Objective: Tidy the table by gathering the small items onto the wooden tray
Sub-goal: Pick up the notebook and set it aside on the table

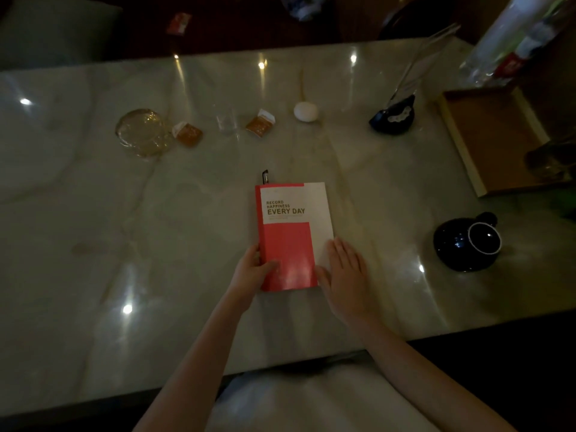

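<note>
A red and white notebook (293, 235) lies flat in the middle of the marble table (124, 244), with a dark pen clip (265, 176) poking out at its top edge. My left hand (251, 275) grips the notebook's lower left edge, thumb on the cover. My right hand (343, 272) rests flat on its lower right corner, fingers straight. The wooden tray (495, 138) sits at the table's right edge. Farther back lie two orange sachets (188, 134) (260, 123), a small clear glass (226, 120), a white egg-shaped object (305, 111) and a glass ashtray (141, 132).
A dark teapot (466, 243) stands on the right near the front. A dark vase (393, 118) with clear stems lies behind it, left of the tray. A plastic bottle (511, 39) leans at the back right. The room is dim.
</note>
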{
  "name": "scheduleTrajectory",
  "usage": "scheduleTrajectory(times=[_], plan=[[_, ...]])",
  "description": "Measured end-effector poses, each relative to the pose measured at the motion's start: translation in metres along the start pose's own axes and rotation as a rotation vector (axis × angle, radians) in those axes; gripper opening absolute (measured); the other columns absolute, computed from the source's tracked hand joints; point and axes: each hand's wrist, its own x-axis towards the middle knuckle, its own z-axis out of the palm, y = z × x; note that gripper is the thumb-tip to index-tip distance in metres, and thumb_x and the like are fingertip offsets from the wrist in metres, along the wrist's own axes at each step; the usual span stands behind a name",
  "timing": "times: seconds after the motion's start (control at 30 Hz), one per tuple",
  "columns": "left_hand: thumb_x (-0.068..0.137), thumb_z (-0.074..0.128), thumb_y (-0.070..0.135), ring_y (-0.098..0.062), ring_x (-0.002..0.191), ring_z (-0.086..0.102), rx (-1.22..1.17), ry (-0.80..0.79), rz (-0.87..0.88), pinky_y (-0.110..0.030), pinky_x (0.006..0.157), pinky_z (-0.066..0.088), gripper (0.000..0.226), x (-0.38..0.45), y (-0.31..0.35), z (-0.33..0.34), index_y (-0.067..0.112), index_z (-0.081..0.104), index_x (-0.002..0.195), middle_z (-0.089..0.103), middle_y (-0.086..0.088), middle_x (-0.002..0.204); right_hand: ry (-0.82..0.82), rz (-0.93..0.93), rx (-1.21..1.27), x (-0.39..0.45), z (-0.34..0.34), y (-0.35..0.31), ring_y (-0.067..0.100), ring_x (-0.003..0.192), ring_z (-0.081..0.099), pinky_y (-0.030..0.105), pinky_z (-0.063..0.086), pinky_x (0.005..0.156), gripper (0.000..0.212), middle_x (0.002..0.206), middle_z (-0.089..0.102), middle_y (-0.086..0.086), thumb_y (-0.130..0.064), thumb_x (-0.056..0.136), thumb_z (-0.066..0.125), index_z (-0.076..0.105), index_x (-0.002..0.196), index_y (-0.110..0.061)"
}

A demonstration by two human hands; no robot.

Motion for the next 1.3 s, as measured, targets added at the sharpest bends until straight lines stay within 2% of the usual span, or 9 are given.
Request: scheduleTrajectory(times=[0.1, 0.2, 0.3, 0.4, 0.53, 0.63, 0.77, 1.1, 1.3], plan=[[0.082, 0.058, -0.003, -0.029, 0.097, 0.062, -0.038, 0.013, -0.018, -0.044, 0.089, 0.05, 0.045, 0.002, 0.001, -0.001, 0.011, 0.046, 0.123, 0.062, -0.011, 0.109, 0.061, 0.027, 0.11, 0.005, -0.007, -0.002, 0.017, 0.139, 0.028, 0.031, 0.017, 0.114, 0.067, 0.148, 0.037, 0.004, -0.049, 0.087, 0.018, 0.034, 0.14, -0.012], [0.082, 0.058, -0.004, -0.028, 0.093, 0.062, -0.056, 0.038, -0.005, -0.043, 0.087, 0.05, 0.043, 0.003, -0.002, 0.0, 0.01, 0.048, 0.121, 0.062, -0.013, 0.11, 0.089, 0.011, 0.228, 0.016, -0.02, 0.001, 0.023, 0.125, 0.045, 0.033, 0.033, 0.105, 0.042, 0.132, 0.054, 0.007, -0.024, 0.089, 0.049, 0.05, 0.128, -0.008], [0.082, 0.058, -0.004, -0.023, 0.085, 0.064, -0.118, 0.065, 0.013, -0.038, 0.08, 0.054, 0.039, 0.002, -0.006, 0.001, 0.009, 0.05, 0.118, 0.063, -0.012, 0.107, 0.065, 0.15, 0.597, 0.028, -0.042, -0.001, 0.018, 0.097, 0.059, 0.021, 0.047, 0.078, 0.026, 0.102, 0.063, 0.001, -0.014, 0.088, 0.054, 0.059, 0.113, -0.01], [0.082, 0.057, -0.004, -0.019, 0.079, 0.065, -0.208, 0.059, 0.03, -0.031, 0.073, 0.056, 0.037, -0.003, -0.006, -0.006, 0.01, 0.05, 0.116, 0.064, -0.009, 0.101, -0.083, 0.332, 1.008, 0.042, -0.057, -0.003, 0.013, 0.091, 0.059, 0.018, 0.047, 0.068, 0.031, 0.1, 0.061, -0.001, -0.008, 0.083, 0.059, 0.054, 0.114, -0.011], [0.082, 0.058, -0.001, -0.016, 0.073, 0.068, -0.222, 0.019, 0.06, -0.028, 0.065, 0.058, 0.039, -0.01, 0.004, -0.034, 0.014, 0.048, 0.117, 0.066, -0.007, 0.097, -0.344, 0.428, 1.179, 0.056, -0.067, -0.012, 0.025, 0.093, 0.066, 0.036, 0.055, 0.078, 0.03, 0.102, 0.068, 0.011, -0.01, 0.082, 0.063, 0.059, 0.111, -0.002], [0.082, 0.058, -0.003, -0.016, 0.072, 0.069, -0.23, 0.006, 0.063, -0.028, 0.063, 0.058, 0.042, -0.01, 0.009, -0.061, 0.012, 0.048, 0.12, 0.067, -0.008, 0.097, -0.475, 0.353, 1.212, 0.06, -0.072, -0.033, 0.018, 0.077, 0.069, 0.028, 0.059, 0.066, 0.01, 0.091, 0.07, 0.009, -0.007, 0.084, 0.061, 0.065, 0.093, -0.007], [0.081, 0.056, -0.007, -0.015, 0.067, 0.069, -0.238, 0.007, 0.076, -0.026, 0.058, 0.056, 0.04, -0.013, 0.017, -0.101, 0.008, 0.05, 0.118, 0.069, -0.007, 0.087, -0.469, 0.265, 1.178, 0.066, -0.068, -0.071, 0.013, 0.067, 0.069, 0.024, 0.058, 0.057, 0.011, 0.082, 0.07, 0.006, -0.002, 0.084, 0.06, 0.066, 0.084, -0.011], [0.081, 0.058, -0.004, -0.013, 0.065, 0.069, -0.124, -0.015, 0.128, -0.025, 0.055, 0.055, 0.041, -0.029, 0.049, -0.257, 0.013, 0.05, 0.118, 0.067, -0.01, 0.09, -0.385, 0.217, 1.228, 0.062, -0.043, -0.225, 0.01, 0.059, 0.069, 0.024, 0.056, 0.051, 0.013, 0.079, 0.07, 0.006, 0.0, 0.083, 0.06, 0.066, 0.081, -0.012], [0.081, 0.06, 0.0, -0.014, 0.066, 0.069, -0.081, 0.001, 0.158, -0.026, 0.053, 0.054, 0.043, -0.044, 0.059, -0.338, 0.012, 0.049, 0.12, 0.067, -0.008, 0.091, -0.329, 0.174, 1.216, 0.055, -0.035, -0.309, 0.01, 0.063, 0.069, 0.023, 0.057, 0.053, 0.01, 0.083, 0.069, 0.007, 0.0, 0.083, 0.059, 0.066, 0.088, -0.007]])
